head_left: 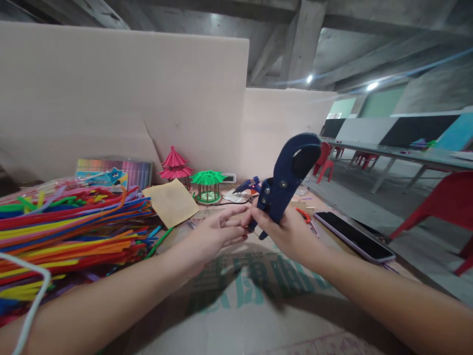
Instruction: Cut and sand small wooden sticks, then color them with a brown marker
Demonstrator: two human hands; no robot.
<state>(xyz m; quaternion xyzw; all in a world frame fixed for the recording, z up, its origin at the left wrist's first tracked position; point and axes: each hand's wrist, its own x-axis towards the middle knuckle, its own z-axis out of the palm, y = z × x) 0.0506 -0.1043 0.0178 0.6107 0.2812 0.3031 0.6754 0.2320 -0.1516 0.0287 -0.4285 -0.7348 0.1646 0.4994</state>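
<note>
My right hand [286, 231] grips a dark blue hand tool [283, 185] with a loop handle and several metal bolts. The tool stands tilted, its loop up and to the right; its exact kind I cannot make out. Close by on the left, my left hand [218, 231] reaches toward the tool's lower end with its fingers stretched and slightly apart. Those fingertips meet the right hand's fingers, and whether something small lies between them is hidden. Under both hands is a cardboard sheet [236, 315] with green printed characters.
Bundles of coloured pipe cleaners [74, 231] lie at left, beside a yellow sandpaper-like sheet [172, 201] and a marker set [136, 172]. Behind stand a pink pagoda model [173, 165], a green-roofed pavilion model [208, 185] and a blue glue gun [248, 185]. A phone [354, 236] lies right.
</note>
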